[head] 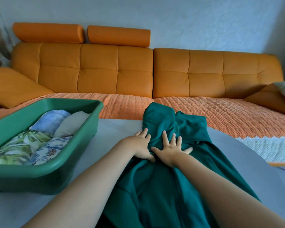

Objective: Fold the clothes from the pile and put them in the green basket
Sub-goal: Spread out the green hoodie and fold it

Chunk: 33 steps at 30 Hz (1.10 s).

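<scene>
A dark teal garment [161,183] lies stretched along the grey table [105,139], its far end bunched at the table's far edge. My left hand [141,145] lies on the garment's left edge with straight fingers, thumb tucked against the cloth. My right hand [172,151] rests flat on the garment beside it, fingers spread. The green basket [39,176] stands at the left of the table. It holds several folded clothes: a floral one, a light blue one and a beige one.
An orange sofa [115,69] with a ribbed orange cover runs behind the table. Cushions lie at both its ends. A white knitted cloth [270,147] hangs at the right, past the table's edge.
</scene>
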Tool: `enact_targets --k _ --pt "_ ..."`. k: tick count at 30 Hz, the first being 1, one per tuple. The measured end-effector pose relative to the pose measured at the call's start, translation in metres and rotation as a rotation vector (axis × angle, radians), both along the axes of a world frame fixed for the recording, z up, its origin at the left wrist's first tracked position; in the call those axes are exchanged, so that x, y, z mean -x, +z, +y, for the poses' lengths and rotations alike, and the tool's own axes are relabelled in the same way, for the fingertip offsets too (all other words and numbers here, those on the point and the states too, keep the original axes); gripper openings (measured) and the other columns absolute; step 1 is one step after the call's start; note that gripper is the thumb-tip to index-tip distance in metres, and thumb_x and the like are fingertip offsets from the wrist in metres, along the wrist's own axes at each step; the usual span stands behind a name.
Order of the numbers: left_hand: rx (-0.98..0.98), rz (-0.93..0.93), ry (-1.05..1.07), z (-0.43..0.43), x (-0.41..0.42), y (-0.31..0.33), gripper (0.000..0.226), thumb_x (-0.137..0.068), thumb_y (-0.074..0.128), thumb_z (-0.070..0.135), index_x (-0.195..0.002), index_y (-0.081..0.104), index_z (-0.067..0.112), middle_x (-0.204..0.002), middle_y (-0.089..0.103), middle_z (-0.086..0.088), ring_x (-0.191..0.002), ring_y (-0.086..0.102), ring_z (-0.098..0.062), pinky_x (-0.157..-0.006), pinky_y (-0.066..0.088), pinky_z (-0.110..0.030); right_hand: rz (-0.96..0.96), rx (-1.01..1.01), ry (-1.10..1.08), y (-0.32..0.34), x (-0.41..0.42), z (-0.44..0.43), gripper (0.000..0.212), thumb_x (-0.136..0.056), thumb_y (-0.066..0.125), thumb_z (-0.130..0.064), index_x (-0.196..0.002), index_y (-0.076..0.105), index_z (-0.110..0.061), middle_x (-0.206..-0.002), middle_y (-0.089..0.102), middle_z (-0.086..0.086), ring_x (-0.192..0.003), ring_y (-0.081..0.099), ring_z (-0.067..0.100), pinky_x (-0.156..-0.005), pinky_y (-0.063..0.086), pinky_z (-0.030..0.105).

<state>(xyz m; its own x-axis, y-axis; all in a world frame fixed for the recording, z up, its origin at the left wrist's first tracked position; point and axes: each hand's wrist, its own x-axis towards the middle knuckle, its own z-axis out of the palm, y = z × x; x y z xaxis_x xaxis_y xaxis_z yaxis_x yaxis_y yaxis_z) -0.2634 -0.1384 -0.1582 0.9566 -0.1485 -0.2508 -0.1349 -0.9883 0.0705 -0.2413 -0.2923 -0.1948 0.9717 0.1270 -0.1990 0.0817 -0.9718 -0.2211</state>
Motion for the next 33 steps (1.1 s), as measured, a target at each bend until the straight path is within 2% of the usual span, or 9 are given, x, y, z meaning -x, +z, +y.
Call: enact_targets --k 5,11,15,18,20,23,25,28,33 --pt "0.008 -0.08 0.113 0.021 -0.009 -0.004 0.099 -0.085 0.059 0.064 -0.158 0.015 0.015 -0.168 -0.003 -0.004 -0.151 0.018 -0.025 -0.114 0.033 -0.045 0.021 -0.02 -0.011 0.0 -0.03 0.029 0.093 -0.086 0.028 -0.082 -0.153 -0.023 -0.042 -0.166 -0.022 0.003 -0.151 -0.023 0.03 -0.11 -0.007 0.074" --pt "0.184 -0.06 0.179 0.039 0.012 -0.006 0.095 -0.082 0.059 0.063 -0.158 0.016 0.023 -0.161 0.025 -0.004 -0.144 0.033 -0.024 -0.113 0.035 -0.044 0.004 -0.101 0.095 0.004 -0.026 0.009 0.086 -0.091 0.037 -0.073 -0.155 -0.014 -0.046 -0.168 -0.013 0.002 -0.154 -0.013 0.025 -0.116 -0.003 0.068" --pt "0.269 -0.067 0.273 0.048 0.038 0.006 0.08 -0.089 0.046 0.063 -0.154 0.023 0.022 -0.157 0.035 -0.002 -0.139 0.041 -0.024 -0.109 0.037 -0.041 -0.009 -0.01 0.218 -0.001 0.005 -0.007 0.083 -0.096 0.037 -0.065 -0.157 -0.015 -0.039 -0.168 -0.008 0.005 -0.154 -0.01 0.024 -0.121 -0.004 0.059" --pt "0.255 -0.096 0.313 0.055 0.061 0.017 0.061 -0.094 0.04 0.055 -0.145 0.033 0.021 -0.148 0.043 -0.003 -0.127 0.048 -0.025 -0.097 0.041 -0.038 -0.015 0.041 0.251 0.002 0.032 -0.005 0.079 -0.1 0.034 -0.059 -0.159 -0.011 -0.034 -0.167 -0.014 0.009 -0.154 -0.011 0.027 -0.122 0.001 0.056" --pt "0.203 -0.118 0.302 0.058 0.076 0.02 0.044 -0.096 0.042 0.05 -0.13 0.038 0.023 -0.134 0.047 -0.003 -0.112 0.053 -0.025 -0.086 0.041 -0.037 -0.049 0.083 0.315 0.012 0.051 0.004 0.075 -0.1 0.038 -0.052 -0.16 0.001 -0.026 -0.167 -0.013 0.011 -0.154 -0.008 0.028 -0.122 0.007 0.055" --pt "0.172 -0.167 0.295 0.061 0.093 0.02 0.019 -0.099 0.038 0.041 -0.106 0.041 0.023 -0.116 0.046 -0.002 -0.093 0.054 -0.023 -0.078 0.041 -0.036 -0.131 0.121 0.418 0.021 0.086 0.023 0.066 -0.098 0.041 -0.049 -0.153 0.025 -0.017 -0.161 0.013 0.013 -0.149 0.016 0.032 -0.118 0.021 0.052" --pt "0.159 -0.174 0.29 0.064 0.101 0.02 0.02 -0.102 0.033 0.035 -0.104 0.048 0.021 -0.117 0.046 -0.002 -0.096 0.054 -0.023 -0.085 0.045 -0.037 -0.165 0.132 0.481 0.018 0.109 0.032 0.061 -0.098 0.04 -0.046 -0.15 0.028 -0.016 -0.152 0.027 0.011 -0.14 0.029 0.032 -0.114 0.028 0.051" --pt "0.099 -0.152 0.292 0.071 0.11 0.019 0.028 -0.1 0.043 0.036 -0.111 0.06 0.016 -0.124 0.045 -0.004 -0.105 0.055 -0.025 -0.097 0.047 -0.04 -0.203 0.117 0.523 0.009 0.124 0.036 0.059 -0.1 0.035 -0.038 -0.154 0.021 -0.019 -0.15 0.03 0.009 -0.135 0.036 0.031 -0.11 0.032 0.05" --pt "0.038 -0.126 0.312 0.08 0.12 0.004 0.03 -0.092 0.064 0.03 -0.111 0.066 0.008 -0.122 0.054 -0.01 -0.101 0.06 -0.028 -0.084 0.052 -0.034 -0.195 0.081 0.532 0.004 0.122 0.031 0.065 -0.098 0.033 -0.038 -0.158 0.008 -0.036 -0.161 0.02 0.005 -0.143 0.03 0.029 -0.115 0.026 0.051"
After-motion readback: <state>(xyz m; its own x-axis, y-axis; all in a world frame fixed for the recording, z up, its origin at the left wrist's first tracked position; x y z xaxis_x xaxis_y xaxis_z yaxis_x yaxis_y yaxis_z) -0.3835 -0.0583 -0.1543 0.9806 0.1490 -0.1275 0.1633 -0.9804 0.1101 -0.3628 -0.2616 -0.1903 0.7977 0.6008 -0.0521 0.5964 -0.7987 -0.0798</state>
